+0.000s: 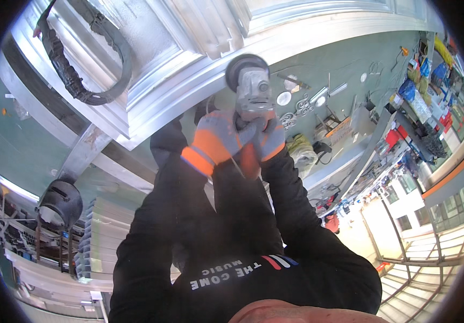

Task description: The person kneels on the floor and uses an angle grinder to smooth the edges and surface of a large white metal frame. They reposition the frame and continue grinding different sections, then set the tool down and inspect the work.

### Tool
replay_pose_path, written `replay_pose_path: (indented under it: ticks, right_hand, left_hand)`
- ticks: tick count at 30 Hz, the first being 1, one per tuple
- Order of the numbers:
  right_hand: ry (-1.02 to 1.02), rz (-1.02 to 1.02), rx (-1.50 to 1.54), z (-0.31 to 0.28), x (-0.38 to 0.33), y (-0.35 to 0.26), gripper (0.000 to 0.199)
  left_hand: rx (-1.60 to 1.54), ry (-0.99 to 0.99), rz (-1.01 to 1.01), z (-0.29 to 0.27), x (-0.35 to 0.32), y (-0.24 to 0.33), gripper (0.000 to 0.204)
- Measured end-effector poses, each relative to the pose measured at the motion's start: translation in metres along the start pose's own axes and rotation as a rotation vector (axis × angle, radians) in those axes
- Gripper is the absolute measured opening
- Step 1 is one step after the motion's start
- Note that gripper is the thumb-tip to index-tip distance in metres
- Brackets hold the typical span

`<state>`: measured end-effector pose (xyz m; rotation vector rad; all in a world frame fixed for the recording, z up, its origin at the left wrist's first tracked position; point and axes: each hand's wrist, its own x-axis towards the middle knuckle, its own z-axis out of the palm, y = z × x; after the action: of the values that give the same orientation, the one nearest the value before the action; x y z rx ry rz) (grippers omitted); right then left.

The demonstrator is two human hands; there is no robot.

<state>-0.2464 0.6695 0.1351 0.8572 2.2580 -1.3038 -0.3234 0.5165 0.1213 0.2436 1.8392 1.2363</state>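
Both my gloved hands are closed around an angle grinder [254,91] in front of my body. My left hand [213,137], in a grey glove with an orange cuff, wraps the tool from the left. On its other side my right hand [272,140], gloved alike, grips the body; some fingers overlap and are hidden. The round dark disc [242,69] is at the far end, by the near edge of a large silver metal panel [189,67] with raised mouldings. Whether the disc touches that edge I cannot tell. A blurred reddish-brown part [250,161] shows below my hands.
A thick black wrapped cable [73,89] loops over the panel at the left. Below it are a metal support beam [84,151] and a dark, rounded bucket-like thing [62,202]. Scroll-shaped metal pieces [303,106] and a bundled bag [302,153] lie on the floor at right.
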Motion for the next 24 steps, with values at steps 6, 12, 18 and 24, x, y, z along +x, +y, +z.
replay_pose_path:
  ticks: [6,12,18,24]
  right_hand:
    - [-0.234,0.069,0.455,0.006,0.018,-0.026,0.05]
    - [-0.255,-0.013,0.232,0.002,0.033,-0.012,0.053]
    - [-0.247,-0.065,-0.204,-0.002,0.05,-0.003,0.062]
    - [-0.248,0.043,0.013,-0.011,0.053,-0.013,0.061]
  left_hand:
    - [0.142,0.011,-0.284,-0.013,-0.001,0.029,0.043]
    - [0.422,-0.028,0.099,-0.021,0.012,0.023,0.033]
    - [0.25,0.087,0.209,-0.011,0.021,0.011,0.027]
    - [0.482,0.104,0.322,-0.006,0.022,0.012,0.031]
